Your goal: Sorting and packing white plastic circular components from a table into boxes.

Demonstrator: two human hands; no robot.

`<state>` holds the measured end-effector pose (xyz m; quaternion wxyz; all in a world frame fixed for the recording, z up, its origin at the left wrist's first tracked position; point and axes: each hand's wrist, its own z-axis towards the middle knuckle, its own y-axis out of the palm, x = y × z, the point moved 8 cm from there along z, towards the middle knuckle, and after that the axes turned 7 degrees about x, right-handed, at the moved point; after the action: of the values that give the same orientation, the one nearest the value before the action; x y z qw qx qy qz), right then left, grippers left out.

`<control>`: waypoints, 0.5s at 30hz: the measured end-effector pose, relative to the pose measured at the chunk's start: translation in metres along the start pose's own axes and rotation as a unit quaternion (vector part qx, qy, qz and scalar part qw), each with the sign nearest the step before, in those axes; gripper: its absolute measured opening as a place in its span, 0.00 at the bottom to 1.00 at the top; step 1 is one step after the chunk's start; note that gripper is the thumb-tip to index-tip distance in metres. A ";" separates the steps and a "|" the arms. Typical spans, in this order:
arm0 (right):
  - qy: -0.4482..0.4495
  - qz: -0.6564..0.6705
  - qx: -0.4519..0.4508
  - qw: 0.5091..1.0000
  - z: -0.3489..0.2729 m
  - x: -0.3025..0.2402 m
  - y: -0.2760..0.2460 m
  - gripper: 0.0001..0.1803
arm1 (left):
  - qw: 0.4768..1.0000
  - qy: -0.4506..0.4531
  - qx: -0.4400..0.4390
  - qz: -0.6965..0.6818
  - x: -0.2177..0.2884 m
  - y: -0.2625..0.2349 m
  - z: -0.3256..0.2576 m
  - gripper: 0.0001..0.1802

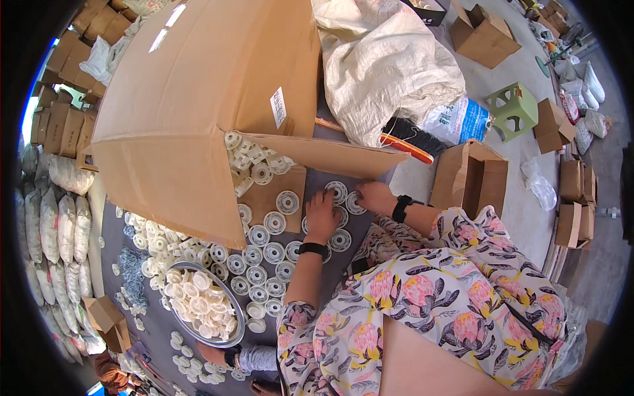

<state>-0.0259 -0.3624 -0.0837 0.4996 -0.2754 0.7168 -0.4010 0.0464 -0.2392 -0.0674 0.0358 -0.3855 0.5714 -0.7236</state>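
Fingers of the left hand (pixel 321 214) lie spread, flat on white discs (pixel 264 254) on the grey table (pixel 155 327), gripping nothing. Right hand (pixel 374 196) fingers also flat and open, tips touching a disc (pixel 355 203) just left of it; a black wristband sits on each wrist. Discs laid in rows run from under both hands toward near-left. Big tipped cardboard box (pixel 198 99) far-left of the hands, its flap open, more white parts (pixel 254 162) spilling from its mouth onto the flap just far of the left hand. Metal bowl (pixel 234 310) of white caps near-left, touching the disc rows. Pile of small metal rings (pixel 134 274) left of the bowl. Another person's hand (pixel 214 355) at the near side of the bowl; can't tell its grip. White sack (pixel 389 66) far of the right hand, small open box (pixel 470 178) to its right on the floor, green stool (pixel 514 109) farther right.
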 end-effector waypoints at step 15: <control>-0.112 -0.028 -0.014 0.993 -0.025 -0.019 0.018 0.53 | 0.995 0.028 -0.089 0.044 0.008 0.009 -0.010 0.58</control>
<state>-0.0427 -0.3304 -0.0857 0.5615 -0.3456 0.6538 -0.3713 0.0314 -0.2385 -0.0716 0.0171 -0.3417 0.6507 -0.6779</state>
